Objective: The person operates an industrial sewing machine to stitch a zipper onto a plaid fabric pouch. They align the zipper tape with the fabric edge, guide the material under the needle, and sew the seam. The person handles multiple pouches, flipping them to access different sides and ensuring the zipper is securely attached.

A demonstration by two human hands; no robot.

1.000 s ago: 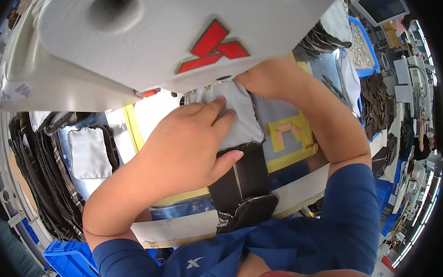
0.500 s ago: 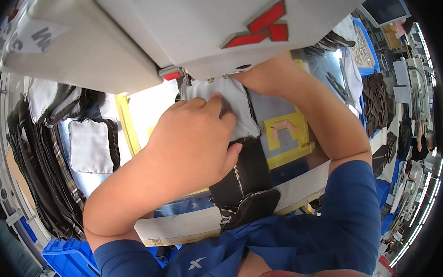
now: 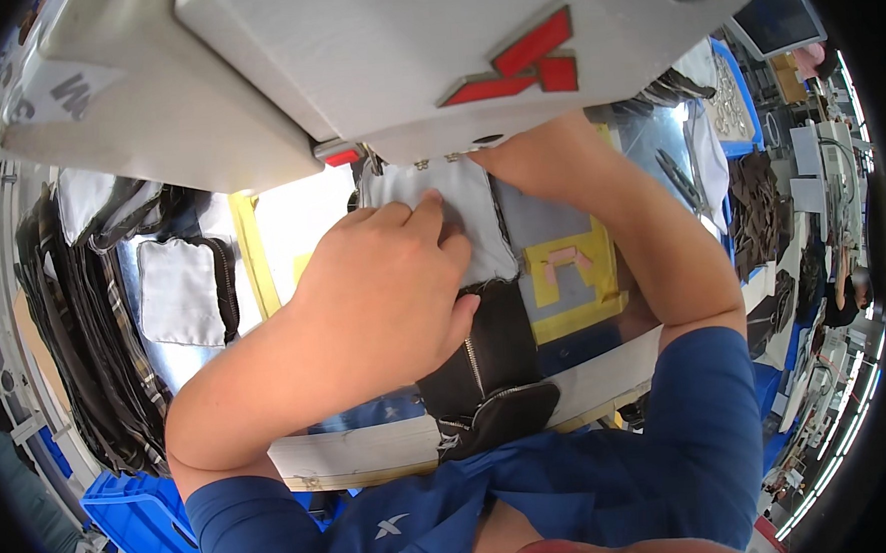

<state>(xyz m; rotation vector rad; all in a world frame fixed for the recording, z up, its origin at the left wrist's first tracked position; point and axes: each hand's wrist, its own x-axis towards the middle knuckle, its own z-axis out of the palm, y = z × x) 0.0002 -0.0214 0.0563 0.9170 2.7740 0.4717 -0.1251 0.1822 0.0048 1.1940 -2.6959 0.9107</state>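
A pale grey lining piece (image 3: 475, 225) with dark raw edges lies under the head of a sewing machine (image 3: 372, 70). My left hand (image 3: 393, 269) rests on its left part, fingers bent and spread, the thumb apart near the lower edge. At its upper right edge is my right hand (image 3: 542, 166); the fingertips are hidden beneath the machine head. Black fabric with a metal zipper (image 3: 475, 360) runs from the lining toward my body. Its near end is a rounded black zippered part (image 3: 510, 411). The needle area is mostly hidden.
A similar lining piece with a black zipper (image 3: 181, 292) lies at the left, beside stacked dark fabric (image 3: 96, 345). Yellow tape (image 3: 576, 320) marks the table right of the work. Scissors (image 3: 680, 179) lie farther right, near a blue tray (image 3: 739, 101). A blue bin (image 3: 140, 513) stands lower left.
The view has shifted slightly. Both hands keep nearly the same places on the lining piece, and no clear movement of the fabric shows.
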